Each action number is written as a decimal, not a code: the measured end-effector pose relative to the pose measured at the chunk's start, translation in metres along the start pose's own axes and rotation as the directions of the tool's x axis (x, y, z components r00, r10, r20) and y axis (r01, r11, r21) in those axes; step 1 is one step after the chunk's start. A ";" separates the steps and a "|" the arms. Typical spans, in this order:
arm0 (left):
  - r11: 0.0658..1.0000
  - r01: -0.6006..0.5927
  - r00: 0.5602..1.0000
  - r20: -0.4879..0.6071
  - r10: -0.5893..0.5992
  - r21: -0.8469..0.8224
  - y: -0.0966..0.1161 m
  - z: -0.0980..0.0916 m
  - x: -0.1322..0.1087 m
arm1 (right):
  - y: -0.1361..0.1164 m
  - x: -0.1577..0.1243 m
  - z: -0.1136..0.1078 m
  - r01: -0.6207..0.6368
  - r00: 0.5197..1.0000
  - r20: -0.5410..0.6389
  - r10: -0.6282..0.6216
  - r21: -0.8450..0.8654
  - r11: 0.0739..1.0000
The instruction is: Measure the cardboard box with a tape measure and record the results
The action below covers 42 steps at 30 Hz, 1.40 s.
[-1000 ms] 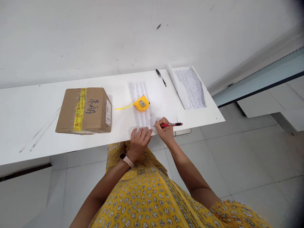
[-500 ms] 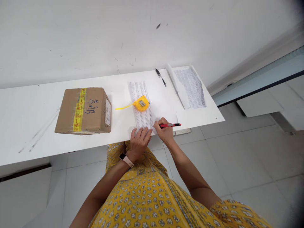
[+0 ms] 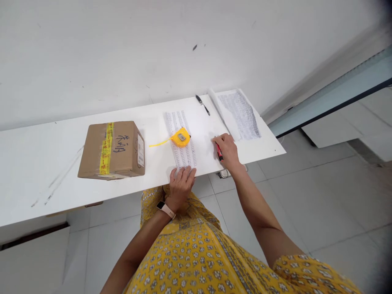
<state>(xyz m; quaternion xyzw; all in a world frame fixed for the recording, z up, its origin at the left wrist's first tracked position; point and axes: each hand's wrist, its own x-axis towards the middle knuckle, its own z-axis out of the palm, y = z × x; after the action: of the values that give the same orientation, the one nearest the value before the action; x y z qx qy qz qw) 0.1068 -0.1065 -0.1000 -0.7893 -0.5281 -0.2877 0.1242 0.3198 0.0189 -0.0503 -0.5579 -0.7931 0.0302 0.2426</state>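
My left hand [image 3: 181, 184] lies with its fingers spread on the near edge of a written paper [image 3: 192, 152]. On that paper rests a yellow tape measure [image 3: 181, 137], a short length of its tape pulled out to the left. My right hand [image 3: 227, 151] is closed round a red pen [image 3: 219, 152], over the white surface to the right of the rows of writing. A black pen [image 3: 202, 105] lies farther back, between the written paper and another sheet covered in writing [image 3: 240, 115] at the right.
A brown cardboard box [image 3: 112, 149] with yellow tape stands on the left part of the white table [image 3: 43, 163]. A wall rises behind the table. A glass panel with a dark edge [image 3: 330, 96] is at the right.
My right hand has moved right and away from me, off the written rows, with the red pen now pointing differently. My left hand stays on the paper. The view has shifted slightly.
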 end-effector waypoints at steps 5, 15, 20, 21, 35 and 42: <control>0.999 0.024 0.998 0.065 -0.021 -0.040 -0.001 -0.004 -0.001 | -0.021 0.024 0.003 0.010 1.000 0.011 -0.009 -0.026 1.000; 0.989 0.039 0.992 0.122 -0.021 -0.140 -0.001 -0.025 0.000 | -0.116 0.060 0.034 0.055 0.984 0.153 -0.086 0.195 0.979; 0.856 0.346 0.931 0.023 -0.366 -0.385 -0.004 -0.089 0.006 | -0.129 0.023 -0.008 0.122 0.986 0.052 -0.161 0.440 0.890; 0.833 0.366 0.914 -0.010 -0.406 -0.414 -0.006 -0.103 0.008 | -0.137 0.013 -0.019 0.155 0.980 0.037 -0.195 0.469 0.870; 0.132 0.407 0.590 0.149 -0.793 -0.904 -0.051 -0.186 -0.023 | -0.225 -0.017 -0.052 -0.146 0.874 0.309 -0.376 0.904 0.402; -0.051 0.315 0.523 0.218 -0.824 -0.948 -0.055 -0.203 -0.037 | -0.253 -0.016 -0.046 -0.315 0.834 0.402 -0.377 0.909 0.274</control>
<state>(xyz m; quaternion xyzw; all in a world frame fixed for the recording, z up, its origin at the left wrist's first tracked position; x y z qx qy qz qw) -0.0187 -0.2140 0.0355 -0.2937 -0.4951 -0.7213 -0.3851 0.1231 -0.1008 0.0657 -0.2440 -0.6538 0.6552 0.2894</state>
